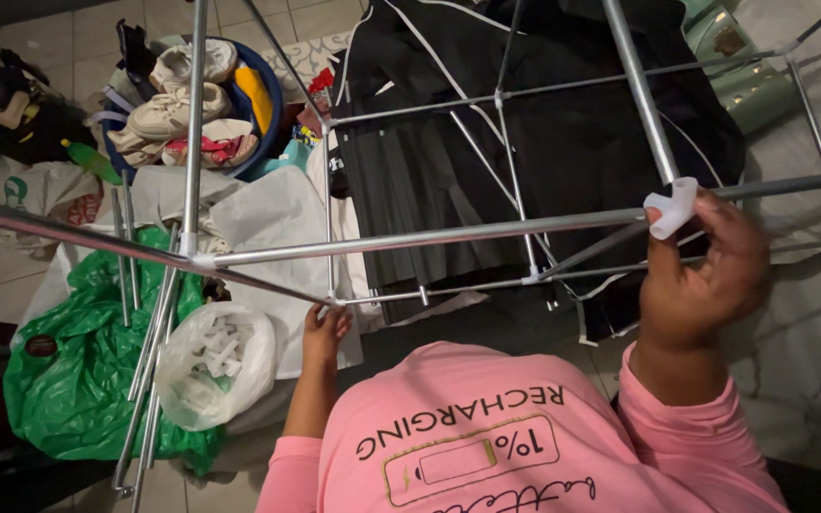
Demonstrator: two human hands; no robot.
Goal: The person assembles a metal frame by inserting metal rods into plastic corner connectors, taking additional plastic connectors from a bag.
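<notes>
A metal rod frame (410,237) fills the view, silver tubes crossing w/ white plastic joints; black fabric (563,123) w/ white piping hangs behind and under it, blocking sight of the floor there. Left side: green plastic bag (68,361) on the tiles, loose spare rods (149,351) lying across it, and a clear bag of white connectors (216,361) just beside the rods. Further back, a blue basin (263,95) piled w/ shoes and clothes, white sheeting (268,218) between basin and frame. Person in a pink long-sleeve top looks down past their own chest. Right hand (705,275) is raised, wrist bent back, arm coming up from lower right; thumb and fingers pinch a white connector (674,204) that sits on the junction of the long horizontal tube and a slanted one, so closed on the connector. Left hand (323,328) reaches up at lower centre, forearm near vertical, fingertips curled against a lower joint where a thin rod ends; touching it, but can't tell if it truly grips.
</notes>
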